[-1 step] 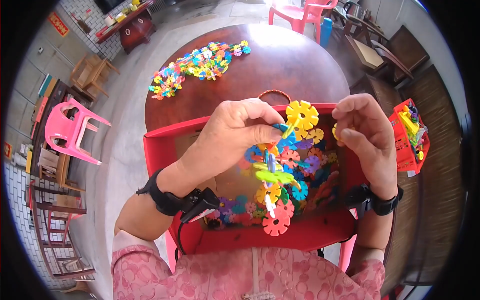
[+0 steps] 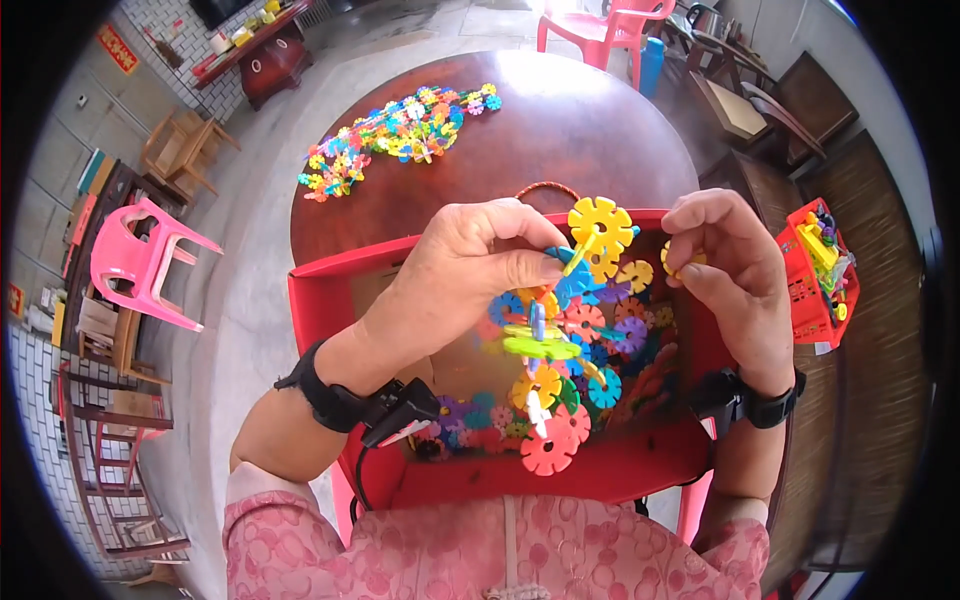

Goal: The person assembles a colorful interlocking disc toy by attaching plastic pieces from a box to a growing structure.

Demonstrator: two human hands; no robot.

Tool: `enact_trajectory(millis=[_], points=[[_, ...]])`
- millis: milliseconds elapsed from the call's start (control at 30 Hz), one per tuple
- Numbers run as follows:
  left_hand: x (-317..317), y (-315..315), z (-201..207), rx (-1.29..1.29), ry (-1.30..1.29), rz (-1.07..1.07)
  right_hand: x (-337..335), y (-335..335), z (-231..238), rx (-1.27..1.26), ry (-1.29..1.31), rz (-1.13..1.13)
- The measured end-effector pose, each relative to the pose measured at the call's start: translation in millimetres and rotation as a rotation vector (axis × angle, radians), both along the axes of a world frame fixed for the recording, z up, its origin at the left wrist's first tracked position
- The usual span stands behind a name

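Observation:
Between the thumb and fingers of my left hand (image 2: 480, 262) is a hanging chain of interlocked plastic snowflake discs (image 2: 541, 345). Yellow discs form its top, blue ones sit by my fingertips, and lime green and coral red ones hang lower. My right hand (image 2: 728, 270), just to the right of the chain, pinches a single yellow snowflake disc (image 2: 671, 262), partly hidden by the fingers. The chain and the single disc are apart. Below both hands is an open red box (image 2: 490, 478) with many loose coloured discs (image 2: 475, 415) inside.
A long built piece of joined discs (image 2: 410, 130) lies on the far left of the round brown table (image 2: 560, 140). A red basket of toys (image 2: 820, 275) stands at the right. Pink plastic chairs (image 2: 145, 260) are at the left and far side.
The lower part of the chain has swung and turned slightly. My right hand has tilted the yellow disc a little, so more of it shows. My left hand keeps its place.

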State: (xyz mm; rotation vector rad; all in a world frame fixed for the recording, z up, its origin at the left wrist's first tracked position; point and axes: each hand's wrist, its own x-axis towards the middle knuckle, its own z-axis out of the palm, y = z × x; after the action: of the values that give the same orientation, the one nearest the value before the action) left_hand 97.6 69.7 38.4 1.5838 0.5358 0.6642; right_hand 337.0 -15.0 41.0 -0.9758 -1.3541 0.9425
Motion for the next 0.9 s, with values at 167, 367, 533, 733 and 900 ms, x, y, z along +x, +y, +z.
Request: enact_trajectory(millis=[167, 367, 533, 733, 900], points=[[0, -1, -5, -0.043, -0.084, 0.0, 9, 11, -8, -0.011, 0.057, 0.112], [1, 0, -1, -0.111, -0.067, -0.002, 1, 13, -10, -0.04, 0.166, 0.064], [2, -4, 0, -0.213, -0.084, 0.015, 8, 12, -10, 0.04, -0.016, 0.003], [-3, -1, -4, -0.242, -0.138, -0.058, 0, 10, -11, -0.003, 0.021, 0.012], [-5, -5, 0, -0.252, -0.129, -0.057, -2, 10, -13, 0.115, -0.35, -0.211]])
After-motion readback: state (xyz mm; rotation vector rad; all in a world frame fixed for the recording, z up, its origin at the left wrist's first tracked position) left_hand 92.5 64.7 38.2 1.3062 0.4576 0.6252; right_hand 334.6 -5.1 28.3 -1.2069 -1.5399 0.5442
